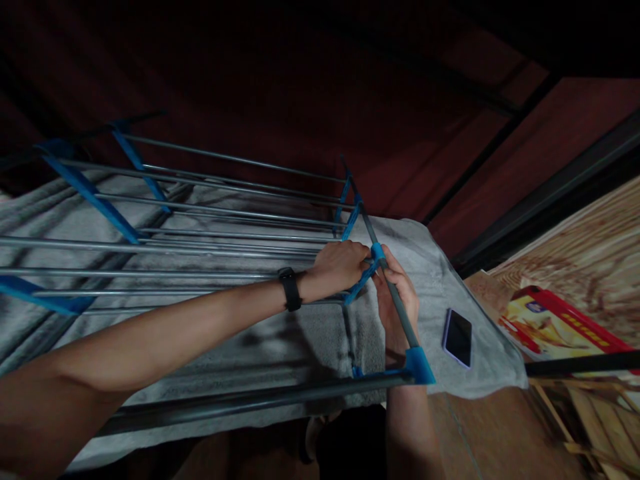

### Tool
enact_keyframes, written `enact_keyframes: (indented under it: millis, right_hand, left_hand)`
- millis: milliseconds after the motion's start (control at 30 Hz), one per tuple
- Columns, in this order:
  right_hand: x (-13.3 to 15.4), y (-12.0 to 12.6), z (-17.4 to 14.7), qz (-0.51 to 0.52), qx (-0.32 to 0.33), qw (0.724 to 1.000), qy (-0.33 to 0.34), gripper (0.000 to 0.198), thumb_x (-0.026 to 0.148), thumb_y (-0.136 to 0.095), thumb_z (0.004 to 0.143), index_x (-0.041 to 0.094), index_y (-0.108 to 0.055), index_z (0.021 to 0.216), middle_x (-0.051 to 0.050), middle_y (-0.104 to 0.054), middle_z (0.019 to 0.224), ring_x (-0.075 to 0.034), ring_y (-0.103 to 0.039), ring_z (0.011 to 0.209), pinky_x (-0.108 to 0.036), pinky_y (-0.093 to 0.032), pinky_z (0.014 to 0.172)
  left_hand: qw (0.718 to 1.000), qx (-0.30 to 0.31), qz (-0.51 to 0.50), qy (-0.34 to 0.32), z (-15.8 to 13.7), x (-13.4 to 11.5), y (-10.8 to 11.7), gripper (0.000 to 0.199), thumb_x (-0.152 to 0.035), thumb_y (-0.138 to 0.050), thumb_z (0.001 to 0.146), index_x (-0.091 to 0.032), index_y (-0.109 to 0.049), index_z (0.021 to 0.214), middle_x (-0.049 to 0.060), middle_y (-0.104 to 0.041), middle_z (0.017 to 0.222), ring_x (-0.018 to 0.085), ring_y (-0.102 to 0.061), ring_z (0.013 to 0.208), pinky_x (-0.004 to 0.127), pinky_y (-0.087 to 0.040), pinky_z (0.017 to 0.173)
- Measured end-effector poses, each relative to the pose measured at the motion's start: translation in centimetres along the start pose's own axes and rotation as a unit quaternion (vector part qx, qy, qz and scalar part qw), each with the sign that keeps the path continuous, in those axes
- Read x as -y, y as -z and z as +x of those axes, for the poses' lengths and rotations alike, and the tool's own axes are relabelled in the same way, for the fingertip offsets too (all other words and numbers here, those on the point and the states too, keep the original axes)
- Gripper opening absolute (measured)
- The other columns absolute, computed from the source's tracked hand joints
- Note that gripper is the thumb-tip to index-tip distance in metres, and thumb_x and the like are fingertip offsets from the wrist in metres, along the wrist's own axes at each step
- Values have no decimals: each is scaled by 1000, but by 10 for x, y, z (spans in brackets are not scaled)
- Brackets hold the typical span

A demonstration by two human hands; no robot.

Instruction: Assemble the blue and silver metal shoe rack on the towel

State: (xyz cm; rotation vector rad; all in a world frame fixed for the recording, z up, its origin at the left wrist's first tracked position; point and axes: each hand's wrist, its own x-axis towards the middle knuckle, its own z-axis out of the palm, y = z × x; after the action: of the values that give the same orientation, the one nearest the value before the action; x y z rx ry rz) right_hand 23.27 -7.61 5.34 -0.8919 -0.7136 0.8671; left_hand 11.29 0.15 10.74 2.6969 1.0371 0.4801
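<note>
A rack of grey metal tubes with blue plastic brackets, shaped like a shoe rack, lies on its side. My left hand, with a black watch on its wrist, is closed at the end of a blue bracket where the cross tubes meet it; its fingertips are partly hidden. Opposite it, my right hand grips the side tube and presses by the blue sleeve on it. Nearer to me, a blue corner piece joins that side tube to a thick dark tube.
A grey blanket covers the surface under the rack. To the right lies a phone near the blanket's edge. Beyond it are a red and yellow box and wooden slats. Dark red cloth hangs behind.
</note>
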Motion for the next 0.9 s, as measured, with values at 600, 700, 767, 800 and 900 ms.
enact_keyframes:
  millis: [600,700,767,800,900]
  right_hand:
    - [-4,0,-4,-5,19,1000,5,42,28,-55,77,26,-69,117,2,-59,137,-20,-46,134,-43,-26,119]
    - [-4,-2,-6,12,29,999,6,41,28,-55,79,25,-68,118,1,-61,134,-19,-47,133,-43,-25,120]
    - [-5,-2,-7,26,29,999,5,40,30,-55,80,26,-68,118,1,-62,133,-19,-48,133,-41,-26,120]
    - [-6,-2,-6,35,27,999,3,40,32,-54,80,26,-68,118,1,-61,134,-18,-48,133,-40,-27,120]
    - [-5,1,-2,55,17,998,-4,38,38,-51,84,27,-67,116,1,-61,133,-18,-50,130,-40,-34,116]
  left_hand:
    - [1000,-8,9,-17,-2,1,-2,16,-22,-50,88,-20,-62,98,7,-71,91,23,-68,92,30,-48,73]
    - [1000,7,6,-18,-1,2,-1,22,-24,-50,90,-20,-57,110,6,-71,94,23,-68,89,30,-48,72]
    - [999,16,7,-30,0,2,1,24,-24,-48,92,-19,-54,114,6,-70,95,23,-67,88,31,-49,73]
    - [999,15,10,-43,-1,2,2,23,-24,-47,93,-19,-53,114,7,-70,96,23,-67,89,31,-49,75]
    - [993,-32,36,-111,-12,4,6,22,-21,-45,94,-16,-55,113,11,-66,111,24,-62,104,36,-47,90]
